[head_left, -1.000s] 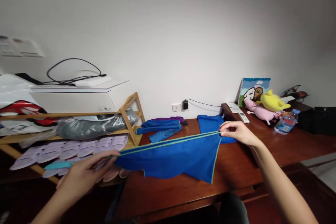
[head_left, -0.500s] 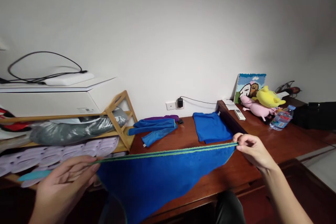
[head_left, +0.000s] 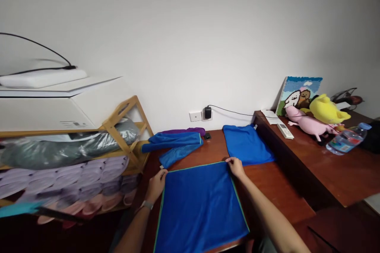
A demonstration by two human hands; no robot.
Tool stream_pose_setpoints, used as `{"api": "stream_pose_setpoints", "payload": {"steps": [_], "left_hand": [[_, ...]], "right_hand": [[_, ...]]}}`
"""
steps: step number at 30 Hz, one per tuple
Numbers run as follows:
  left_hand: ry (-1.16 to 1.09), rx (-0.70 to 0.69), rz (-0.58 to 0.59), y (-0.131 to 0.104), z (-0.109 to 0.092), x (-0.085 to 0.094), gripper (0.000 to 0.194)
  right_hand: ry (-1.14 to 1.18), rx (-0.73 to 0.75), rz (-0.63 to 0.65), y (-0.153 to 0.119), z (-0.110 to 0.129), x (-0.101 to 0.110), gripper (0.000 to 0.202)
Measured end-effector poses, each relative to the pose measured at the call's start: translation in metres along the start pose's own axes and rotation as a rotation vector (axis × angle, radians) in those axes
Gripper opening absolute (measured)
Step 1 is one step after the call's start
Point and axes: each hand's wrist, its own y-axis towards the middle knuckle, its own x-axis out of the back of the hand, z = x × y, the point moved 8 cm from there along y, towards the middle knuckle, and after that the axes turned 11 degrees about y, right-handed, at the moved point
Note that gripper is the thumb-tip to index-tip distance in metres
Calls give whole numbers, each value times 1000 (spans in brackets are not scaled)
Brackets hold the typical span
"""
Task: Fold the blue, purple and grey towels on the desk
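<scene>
Two pinches: your L hand (head_left: pixel 157 186) has the far L corner of the green-edged blue cloth (head_left: pixel 202 205), R hand (head_left: pixel 236 167) the far R. It's spread on the desk (head_left: pixel 267 189) nr you. Draw corners apart evenly w/ light tension; smooth ripples b4 letting go.

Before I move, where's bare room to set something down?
Bare desk lies between the rumpled cloths and the rear right cloth, and between the right arm and the raised top, whose near side is bare too. Crowded: its back, with remote, toys, bottle; the near desk, under the held cloth.
</scene>
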Motion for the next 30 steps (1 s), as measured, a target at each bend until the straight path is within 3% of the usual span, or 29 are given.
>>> {"api": "stream_pose_setpoints", "payload": {"steps": [4,8,10,12,15,18,21,23,26,30], "left_hand": [[87,-69,-23,14,14,-25,36],[169,-102,-66,28,23,-34,39],[203,-104,-95,25,20,-33,40],[259,-129,-137,7,11,-31,41],[367,-271,-139,-51,-12,-32,44],[474,-394,-31,-124,-22,-43,58],[543,-387,2,-173,-12,-42,73],[554,-352,10,-185,-3,-37,76],[562,-317,21,-185,7,-31,75],[567,-317,17,-173,-2,-27,74]], "right_hand": [[-127,80,8,13,-15,-20,34],[-230,104,23,20,-21,-28,40],[-305,160,9,11,-15,-34,42],[-410,259,-35,-16,-4,-43,43],[-534,343,-66,-85,4,-64,46],[-586,266,28,-157,-6,-85,59],[-608,137,121,-199,-18,-89,65],[-611,102,170,-210,-19,-84,65],[-618,114,210,-212,-15,-76,66],[-621,146,210,-204,-2,-72,67]]}}
